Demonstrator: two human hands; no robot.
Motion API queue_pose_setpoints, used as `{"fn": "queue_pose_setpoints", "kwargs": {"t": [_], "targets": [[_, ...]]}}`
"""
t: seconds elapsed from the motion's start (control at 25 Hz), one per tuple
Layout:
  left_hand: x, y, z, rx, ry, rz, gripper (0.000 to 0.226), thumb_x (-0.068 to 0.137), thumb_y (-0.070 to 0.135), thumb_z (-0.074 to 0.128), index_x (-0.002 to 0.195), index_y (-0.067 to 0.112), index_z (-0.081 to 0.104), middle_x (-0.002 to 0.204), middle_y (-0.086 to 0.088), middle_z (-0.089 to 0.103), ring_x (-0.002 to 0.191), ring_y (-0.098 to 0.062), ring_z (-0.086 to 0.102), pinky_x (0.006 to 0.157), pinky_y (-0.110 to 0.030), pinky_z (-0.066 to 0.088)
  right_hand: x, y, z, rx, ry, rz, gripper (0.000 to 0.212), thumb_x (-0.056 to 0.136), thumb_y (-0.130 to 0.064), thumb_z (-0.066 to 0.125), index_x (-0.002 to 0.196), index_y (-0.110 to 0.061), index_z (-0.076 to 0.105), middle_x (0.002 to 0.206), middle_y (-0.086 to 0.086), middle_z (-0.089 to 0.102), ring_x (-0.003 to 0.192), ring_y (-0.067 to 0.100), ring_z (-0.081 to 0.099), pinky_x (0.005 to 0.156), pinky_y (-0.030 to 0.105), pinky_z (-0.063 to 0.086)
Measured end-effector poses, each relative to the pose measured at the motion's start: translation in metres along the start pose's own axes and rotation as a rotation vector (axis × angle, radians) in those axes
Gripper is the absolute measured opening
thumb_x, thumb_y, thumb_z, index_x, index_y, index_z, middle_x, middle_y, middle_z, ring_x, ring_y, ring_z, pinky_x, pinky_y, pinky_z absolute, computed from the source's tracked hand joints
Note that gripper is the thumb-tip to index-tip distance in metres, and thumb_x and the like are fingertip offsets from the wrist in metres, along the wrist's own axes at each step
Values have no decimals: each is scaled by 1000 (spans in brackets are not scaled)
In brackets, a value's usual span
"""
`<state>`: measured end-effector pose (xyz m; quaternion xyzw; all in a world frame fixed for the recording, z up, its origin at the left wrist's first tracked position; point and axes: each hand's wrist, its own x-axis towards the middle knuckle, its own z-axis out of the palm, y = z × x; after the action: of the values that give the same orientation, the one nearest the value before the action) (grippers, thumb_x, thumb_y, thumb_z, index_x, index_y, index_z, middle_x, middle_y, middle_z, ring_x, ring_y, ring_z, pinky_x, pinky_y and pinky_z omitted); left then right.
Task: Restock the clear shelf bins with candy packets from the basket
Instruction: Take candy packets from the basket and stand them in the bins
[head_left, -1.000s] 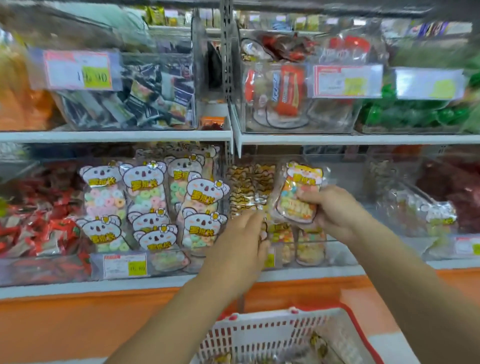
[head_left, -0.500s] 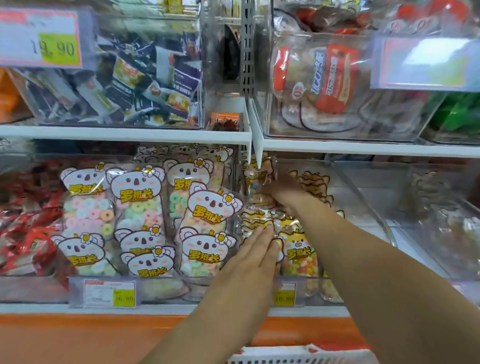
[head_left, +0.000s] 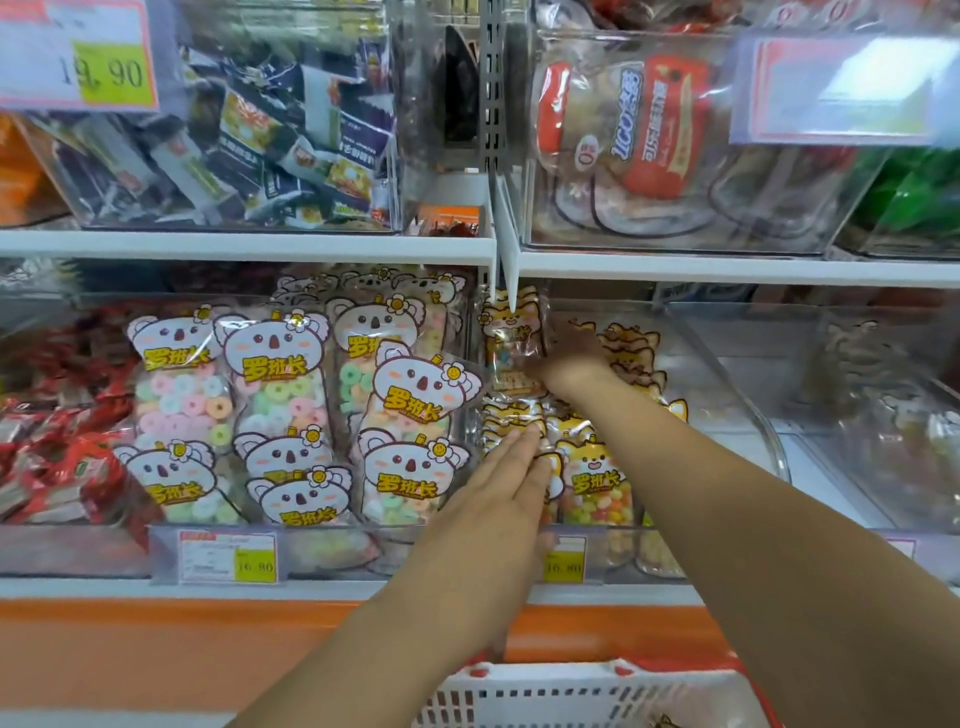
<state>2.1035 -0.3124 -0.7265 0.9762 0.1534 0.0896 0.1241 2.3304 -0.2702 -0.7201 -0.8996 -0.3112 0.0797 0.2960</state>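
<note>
My right hand (head_left: 569, 353) reaches deep into the clear shelf bin (head_left: 748, 415) on the lower shelf and grips an orange cat-topped candy packet (head_left: 511, 338) at the back of the bin. My left hand (head_left: 511, 483) lies flat with straight fingers against the front row of cat candy packets (head_left: 597, 483), pressing them. The white basket with a red rim (head_left: 545, 691) shows at the bottom edge below my arms; its contents are mostly out of view.
A neighbouring clear bin holds koala-topped ring candy packets (head_left: 280, 415). Red wrapped sweets (head_left: 57, 426) fill the bin at far left. The upper shelf (head_left: 249, 244) carries bins of dark snack packs and red-labelled bags. Price tags (head_left: 226, 558) line the shelf front.
The view moved closer to the shelf. My right hand carried the cat candy packet from in front of the bin into its back. My left hand flattened against the front packets.
</note>
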Motion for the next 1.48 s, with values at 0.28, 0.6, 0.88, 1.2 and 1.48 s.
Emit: {"fn": "queue_pose_setpoints", "kwargs": {"t": [0.28,0.6,0.88,1.2,1.48], "targets": [[-1,-1,1,0,6,17,66,104,36,39,157,20,2,160,10,-24,146,-4,-20,107,-16,-13,-20,-9,-12,-87,-42,-19,74,87,-44,67,146,-15,34,147,12,42,133,30,42,108,36,39],[-7,-4,5,-32,125,99,61,101,34,46,155,22,20,164,10,-2,149,-8,-4,110,-15,-7,-130,17,-74,417,82,-135,36,88,-27,69,121,-16,62,108,3,64,96,17,62,86,29,50],[-73,12,41,-209,200,162,36,98,22,53,133,26,58,144,13,46,134,-6,39,107,-15,25,-264,84,-46,769,127,-59,23,93,-11,61,103,-31,63,82,-4,64,67,8,63,61,24,54],[-150,-18,165,-573,-552,-417,36,99,20,56,135,18,54,136,10,46,117,-17,53,103,-34,44,-342,196,103,237,-531,360,34,96,-11,52,129,-15,58,125,7,61,111,22,57,92,27,43],[-166,-58,236,-670,-628,-682,40,94,19,63,133,16,57,143,-7,50,126,-23,51,104,-40,46,-345,233,163,212,-711,458,29,99,-10,48,126,-15,60,126,11,58,115,26,57,97,35,48]]}}
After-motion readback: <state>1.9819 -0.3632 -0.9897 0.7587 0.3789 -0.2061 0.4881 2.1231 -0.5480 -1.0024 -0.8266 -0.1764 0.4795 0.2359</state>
